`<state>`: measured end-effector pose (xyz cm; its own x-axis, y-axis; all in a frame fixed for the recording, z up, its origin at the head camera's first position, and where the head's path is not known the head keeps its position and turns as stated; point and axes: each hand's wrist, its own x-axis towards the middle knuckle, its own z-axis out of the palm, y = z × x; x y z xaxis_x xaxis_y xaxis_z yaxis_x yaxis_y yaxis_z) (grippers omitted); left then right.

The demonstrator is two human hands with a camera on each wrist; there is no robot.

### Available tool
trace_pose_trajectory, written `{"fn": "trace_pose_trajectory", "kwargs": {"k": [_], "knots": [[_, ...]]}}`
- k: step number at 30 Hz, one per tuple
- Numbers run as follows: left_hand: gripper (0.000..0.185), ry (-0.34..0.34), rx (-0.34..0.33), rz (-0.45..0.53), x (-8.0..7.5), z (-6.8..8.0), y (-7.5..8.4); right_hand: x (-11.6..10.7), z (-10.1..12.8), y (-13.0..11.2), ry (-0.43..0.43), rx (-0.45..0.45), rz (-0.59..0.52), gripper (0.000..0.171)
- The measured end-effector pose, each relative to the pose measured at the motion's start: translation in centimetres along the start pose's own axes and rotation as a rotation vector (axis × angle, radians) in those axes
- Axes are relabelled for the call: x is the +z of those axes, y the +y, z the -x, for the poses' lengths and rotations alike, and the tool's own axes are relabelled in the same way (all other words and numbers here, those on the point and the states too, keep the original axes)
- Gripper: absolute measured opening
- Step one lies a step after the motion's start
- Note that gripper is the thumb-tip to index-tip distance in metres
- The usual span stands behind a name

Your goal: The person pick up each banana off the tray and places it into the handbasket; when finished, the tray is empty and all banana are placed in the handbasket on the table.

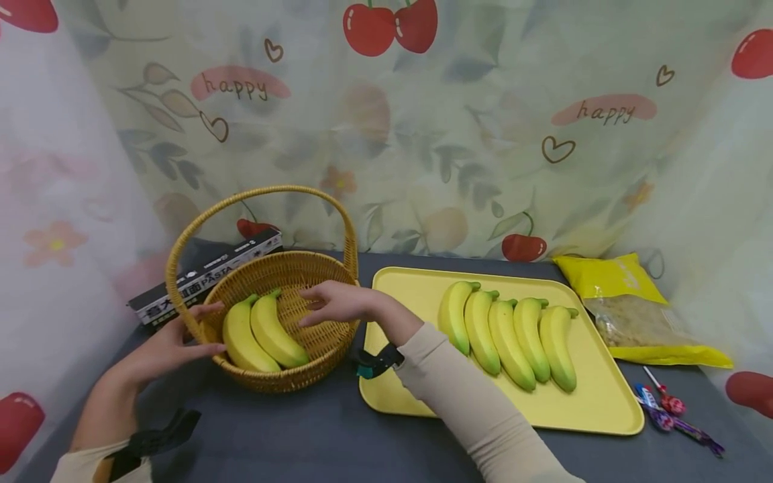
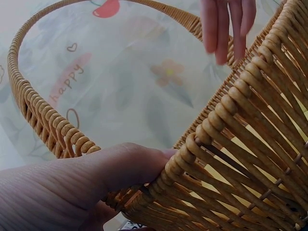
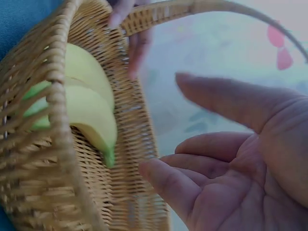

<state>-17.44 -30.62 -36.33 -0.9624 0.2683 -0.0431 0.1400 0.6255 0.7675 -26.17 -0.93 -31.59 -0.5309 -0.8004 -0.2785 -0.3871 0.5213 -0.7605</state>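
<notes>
The wicker basket [image 1: 284,384] with a tall arched handle stands at the left. Two yellow bananas with green tips, one banana [image 1: 241,339] at the left and another banana [image 1: 273,329] beside it, lie in its left half. My left hand [image 1: 175,342] grips the basket's left rim by the handle's foot, its thumb [image 2: 130,166] along the rim. Above the right part of the basket hovers my right hand [image 1: 338,302], holding nothing. Its thumb and fingers [image 3: 168,183] are spread apart in the right wrist view, close to the basket's wall.
A yellow tray [image 1: 404,285] to the right bears a row of several bananas [image 1: 507,342]. Behind the basket lies a black pasta box [image 1: 205,275]. At the far right are a yellow bag [image 1: 634,315] and wrapped lollipops [image 1: 670,406]. A patterned curtain [image 1: 423,188] hangs behind.
</notes>
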Motion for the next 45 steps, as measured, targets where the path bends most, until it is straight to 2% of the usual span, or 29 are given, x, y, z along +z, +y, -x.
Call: {"fn": "trace_pose_trajectory", "kwargs": {"k": [8,15,23,29,36,40,45], "knots": [[0.071,0.002,0.002,0.018,0.1,0.1,-0.1,-1.0,4.5,1.8,0.059,-0.028,-0.065,0.062],[0.071,0.005,0.007,0.009,0.0,0.1,0.0,-1.1,8.0,4.5,0.141,-0.081,-0.134,0.066],[0.070,0.008,-0.003,-0.013,0.0,0.1,0.1,-0.7,11.1,8.0,0.363,-0.041,-0.234,0.075],[0.070,0.008,0.019,0.012,0.0,0.1,0.0,-0.9,13.0,10.4,0.551,-0.029,-0.308,0.082],[0.069,0.018,0.024,0.018,-0.1,0.2,0.0,-1.1,13.7,12.8,0.738,0.064,-0.354,0.081],[0.069,0.017,0.028,0.020,-0.1,0.2,0.0,-0.9,13.3,14.0,0.782,0.122,-0.358,0.084],[0.068,0.010,0.036,0.021,0.1,0.2,-0.1,-0.2,12.7,15.0,0.786,0.226,-0.291,0.089]]}}
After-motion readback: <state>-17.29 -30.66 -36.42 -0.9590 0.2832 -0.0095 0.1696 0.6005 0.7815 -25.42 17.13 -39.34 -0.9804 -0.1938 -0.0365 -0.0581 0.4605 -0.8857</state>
